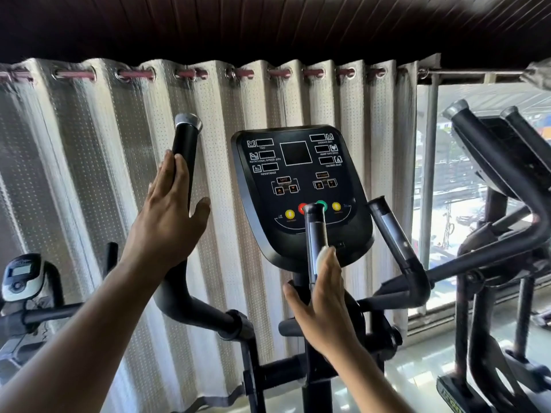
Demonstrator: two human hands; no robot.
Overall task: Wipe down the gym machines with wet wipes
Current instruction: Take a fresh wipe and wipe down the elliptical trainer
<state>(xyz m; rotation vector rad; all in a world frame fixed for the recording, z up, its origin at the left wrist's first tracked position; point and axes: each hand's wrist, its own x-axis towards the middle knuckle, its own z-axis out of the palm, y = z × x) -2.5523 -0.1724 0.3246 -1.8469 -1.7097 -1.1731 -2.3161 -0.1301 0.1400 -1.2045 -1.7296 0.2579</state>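
Fingers [328,272] of my right hand [323,305] lie fairly straight along the inner grip bar [315,234] of the elliptical, pressing a white wet wipe [321,259] against it; only a small fold of the wipe shows beside the fingertips, so how much is tucked under my palm I cannot tell. My left hand [168,210] is open, fingers straight, thumb spread, resting flat against the tall left handle [185,144] and holding nothing.

As I judge it, the job is early or mid-way on this machine: the wipe sits low on the inner bar, with the bar's upper length toward its tip yet to cover. Nothing shows whether the console [298,186], the second inner grip bar [393,234] to the right, or the tall handle has been wiped.

Around me, an exercise bike [22,278] stands to the left and another elliptical [492,204] to the right, near the window [465,189]; both would be left to do. A grey curtain [89,174] hangs close behind the machine. The console sits just behind the bar's tip, so its buttons could get knocked as the wipe travels upward.
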